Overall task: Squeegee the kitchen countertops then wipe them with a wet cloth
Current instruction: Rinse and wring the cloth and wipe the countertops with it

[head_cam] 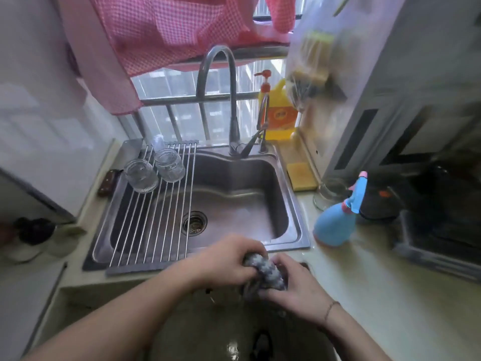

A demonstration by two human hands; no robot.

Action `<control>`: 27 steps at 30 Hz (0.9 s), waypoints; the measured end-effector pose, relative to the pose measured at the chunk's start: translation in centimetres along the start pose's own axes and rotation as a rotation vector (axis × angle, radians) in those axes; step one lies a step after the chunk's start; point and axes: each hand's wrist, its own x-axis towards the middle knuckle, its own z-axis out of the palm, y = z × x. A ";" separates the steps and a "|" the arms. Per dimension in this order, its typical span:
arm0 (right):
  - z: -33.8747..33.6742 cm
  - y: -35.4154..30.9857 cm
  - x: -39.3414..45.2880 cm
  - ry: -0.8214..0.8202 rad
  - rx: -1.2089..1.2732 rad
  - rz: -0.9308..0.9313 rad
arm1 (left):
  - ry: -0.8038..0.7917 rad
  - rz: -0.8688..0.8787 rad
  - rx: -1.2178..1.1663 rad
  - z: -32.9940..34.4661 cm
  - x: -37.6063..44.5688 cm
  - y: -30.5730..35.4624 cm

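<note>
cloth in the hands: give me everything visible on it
The cloth is grey with a paler speckled or checked pattern and looks soft and textile-like. It is bunched into a tight twisted wad, not spread flat. Both hands grip it: the left hand curls over its upper left end, the right hand wraps its lower right end, as if wringing. It is held in the air by the front edge of the sink, not lying on the countertop. Whether it is wet cannot be told.
</note>
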 end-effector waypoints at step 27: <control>1.8 -7.1 26.7 -0.330 -0.571 0.301 | -0.126 -0.159 0.584 -7.7 12.9 -16.6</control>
